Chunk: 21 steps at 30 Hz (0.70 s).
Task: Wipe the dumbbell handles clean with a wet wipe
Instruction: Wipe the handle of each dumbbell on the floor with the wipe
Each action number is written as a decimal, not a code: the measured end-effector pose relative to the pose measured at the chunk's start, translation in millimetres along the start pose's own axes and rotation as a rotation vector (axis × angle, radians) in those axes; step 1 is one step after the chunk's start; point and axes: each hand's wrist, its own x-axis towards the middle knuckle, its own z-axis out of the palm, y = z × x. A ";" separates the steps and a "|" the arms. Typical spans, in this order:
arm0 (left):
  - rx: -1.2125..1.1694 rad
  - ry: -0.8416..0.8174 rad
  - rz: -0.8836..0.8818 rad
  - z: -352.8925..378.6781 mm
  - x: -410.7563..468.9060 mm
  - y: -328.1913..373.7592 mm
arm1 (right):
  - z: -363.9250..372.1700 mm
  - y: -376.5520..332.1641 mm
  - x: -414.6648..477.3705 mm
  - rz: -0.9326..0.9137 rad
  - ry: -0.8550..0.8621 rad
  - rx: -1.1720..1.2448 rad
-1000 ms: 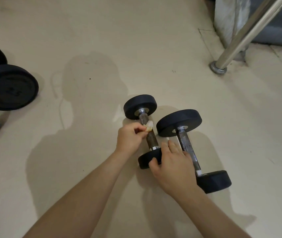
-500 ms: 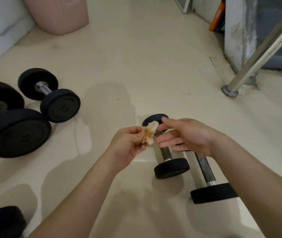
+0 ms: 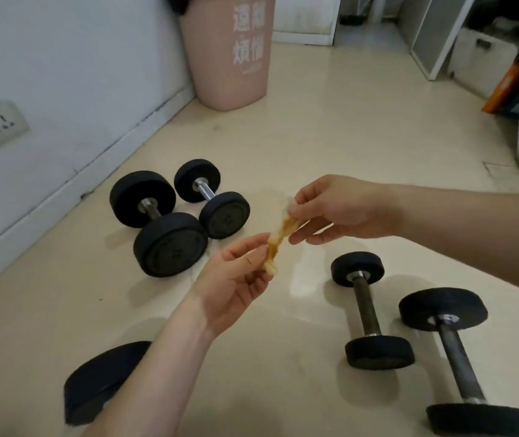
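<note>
A crumpled wet wipe (image 3: 278, 238), stained orange-brown, is stretched between both hands above the floor. My left hand (image 3: 236, 279) pinches its lower end and my right hand (image 3: 337, 209) pinches its upper end. Below and to the right, a small black dumbbell (image 3: 368, 310) with a dark rusty handle lies on the floor. A bigger dumbbell (image 3: 453, 351) lies just right of it. Neither hand touches a dumbbell.
Two more dumbbells, a large one (image 3: 157, 222) and a small one (image 3: 212, 198), lie near the white wall on the left. A pink bin (image 3: 229, 52) stands at the back. A black weight (image 3: 100, 380) sits partly under my left forearm. Cabinets and boxes (image 3: 479, 58) stand at the back right.
Both hands left the small dumbbell and rose. My right hand took hold of the wipe's upper end and the wipe is now pulled out between the hands. The view tilted up.
</note>
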 end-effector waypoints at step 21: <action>0.561 0.475 0.111 26.0 -11.0 52.7 | -15.9 61.4 47.8 -0.303 -0.258 0.054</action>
